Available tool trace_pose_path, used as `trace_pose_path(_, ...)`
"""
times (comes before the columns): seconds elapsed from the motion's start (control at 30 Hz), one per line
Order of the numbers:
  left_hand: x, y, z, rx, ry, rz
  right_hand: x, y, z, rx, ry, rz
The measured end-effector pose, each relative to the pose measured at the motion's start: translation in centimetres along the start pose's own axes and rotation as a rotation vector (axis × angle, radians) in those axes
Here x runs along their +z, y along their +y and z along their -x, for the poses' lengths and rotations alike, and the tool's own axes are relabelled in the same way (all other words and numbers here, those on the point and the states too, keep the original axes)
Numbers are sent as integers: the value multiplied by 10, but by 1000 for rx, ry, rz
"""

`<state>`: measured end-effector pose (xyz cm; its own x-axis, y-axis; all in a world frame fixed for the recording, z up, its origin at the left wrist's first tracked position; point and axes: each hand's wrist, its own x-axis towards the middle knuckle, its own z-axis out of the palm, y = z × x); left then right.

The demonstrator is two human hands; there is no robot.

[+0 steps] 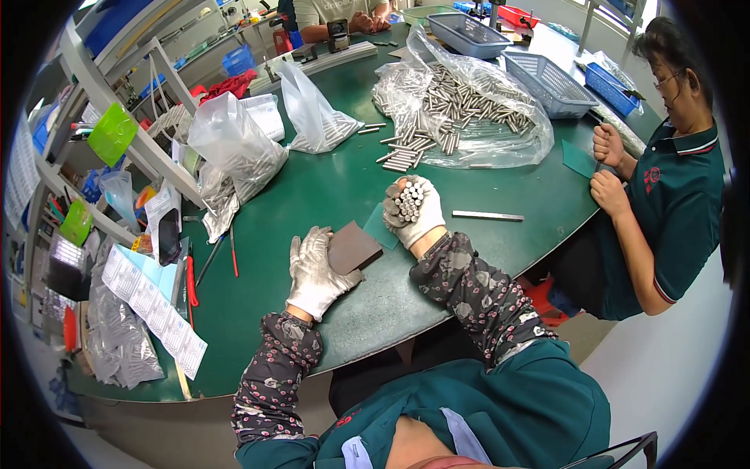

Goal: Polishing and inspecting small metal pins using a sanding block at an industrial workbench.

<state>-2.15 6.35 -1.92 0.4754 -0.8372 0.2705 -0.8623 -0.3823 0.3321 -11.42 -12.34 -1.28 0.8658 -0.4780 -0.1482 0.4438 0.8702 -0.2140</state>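
My right hand (pixel 418 223), in a white glove, grips an upright bundle of short metal rods (pixel 408 198) with their ends facing up. A small teal pad (pixel 378 229) lies on the table just left of that hand. My left hand (pixel 312 270), also gloved, rests flat against a dark brown block (pixel 353 246) lying on the green table (pixel 312 187). Both forearms wear dark flowered sleeves.
An open clear bag of metal rods (pixel 469 105) spills rods at the back, with more bags (pixel 234 148) to the left. A flat metal bar (pixel 487 216) lies to the right. A seated person (pixel 664 203) works at the right edge. Grey baskets (pixel 551 82) stand behind.
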Motion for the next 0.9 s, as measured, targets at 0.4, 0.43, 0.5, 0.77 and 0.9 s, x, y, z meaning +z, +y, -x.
trace_pose_path(0.4,-5,6,2,-10,7,28,1,-3,2,-26,138,-15)
trace_pose_path(0.43,-5,6,1,-4,6,21,1,-3,2,-30,121,-8)
trace_pose_path(0.5,-5,6,0,-9,-5,34,-1,-6,1,-9,90,-8)
trace_pose_path(0.77,-6,6,1,-20,-5,22,0,-3,-1,13,63,-50)
trace_pose_path(0.9,-6,7,1,-10,0,30,5,-3,2,-23,117,-9)
